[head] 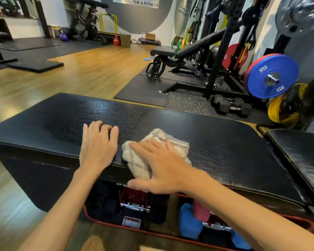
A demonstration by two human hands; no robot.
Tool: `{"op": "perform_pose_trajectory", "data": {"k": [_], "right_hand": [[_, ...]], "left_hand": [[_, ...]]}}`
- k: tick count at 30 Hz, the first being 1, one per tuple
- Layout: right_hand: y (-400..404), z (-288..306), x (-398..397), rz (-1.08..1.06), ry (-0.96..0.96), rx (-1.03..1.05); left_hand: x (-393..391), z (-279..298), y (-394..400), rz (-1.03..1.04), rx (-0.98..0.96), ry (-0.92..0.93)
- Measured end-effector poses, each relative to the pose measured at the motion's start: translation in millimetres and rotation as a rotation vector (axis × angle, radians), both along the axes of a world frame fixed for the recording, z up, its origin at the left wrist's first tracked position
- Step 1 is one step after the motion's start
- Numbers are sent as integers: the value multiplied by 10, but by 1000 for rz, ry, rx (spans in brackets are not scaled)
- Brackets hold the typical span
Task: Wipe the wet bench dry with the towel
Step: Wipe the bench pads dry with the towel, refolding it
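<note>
Gym floor behind; black bench [216, 134] pad is being pressed at its near edge by the towel [153, 142] under the flat, spread-fingered right hand [159, 169], while the left hand [97, 145], fingers loosely bent, is being rested just beside it.

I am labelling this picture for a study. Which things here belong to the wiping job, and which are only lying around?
In the job: bench; towel; right hand, flat on the towel; left hand, resting on the bench.

Lying about: blue plate; dumbbell; fan; incline bench; red kettlebell.
</note>
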State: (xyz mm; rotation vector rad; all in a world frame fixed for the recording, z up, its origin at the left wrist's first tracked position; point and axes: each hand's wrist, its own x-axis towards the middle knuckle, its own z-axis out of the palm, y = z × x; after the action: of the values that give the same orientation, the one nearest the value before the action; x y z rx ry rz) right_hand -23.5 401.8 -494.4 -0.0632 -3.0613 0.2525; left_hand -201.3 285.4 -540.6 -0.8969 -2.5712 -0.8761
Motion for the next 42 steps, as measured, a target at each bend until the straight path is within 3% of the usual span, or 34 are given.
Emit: {"op": "perform_pose_trajectory", "data": {"k": [7, 10, 14, 16, 17, 19, 21, 23, 26, 27, 31, 34, 38, 42], "right_hand": [[54, -128, 327, 125, 91, 367], [107, -188, 282, 150, 106, 367], [209, -86, 258, 233, -41, 430], [269, -69, 210, 278, -17, 424], [304, -66, 176, 304, 39, 353], [392, -25, 80, 276, 189, -8], [482, 74, -45, 115, 422, -369], [612, 218, -260, -157, 680, -603], [1037, 438, -711, -444, 853, -625], [1166, 474, -868, -460, 779, -524], [1259, 209, -1389, -366, 161, -175], [1170, -67, -1590, -263, 160, -91], [1044, -32, -1519, -106, 249, -321], [569, 54, -1235, 41, 113, -461]], "left_hand": [[17, 23, 5, -4, 49, -20], [52, 52, -14, -36, 86, -17], [-35, 157, -78, -119, 106, -119], [-92, 140, -141, -83, 94, -63], [-125, 122, -184, -65, 98, -44], [-127, 115, -243, -31, 197, -67], [-108, 111, -241, -15, 254, -68], [-105, 97, -229, -5, 282, -59], [-98, 109, -227, 22, 319, -77], [-87, 111, -226, 23, 322, -79], [-82, 104, -227, 37, 336, -92], [-124, 75, -226, 48, 333, -107], [-84, 86, -191, 62, 326, -101], [-80, 81, -204, 70, 321, -99]]}}
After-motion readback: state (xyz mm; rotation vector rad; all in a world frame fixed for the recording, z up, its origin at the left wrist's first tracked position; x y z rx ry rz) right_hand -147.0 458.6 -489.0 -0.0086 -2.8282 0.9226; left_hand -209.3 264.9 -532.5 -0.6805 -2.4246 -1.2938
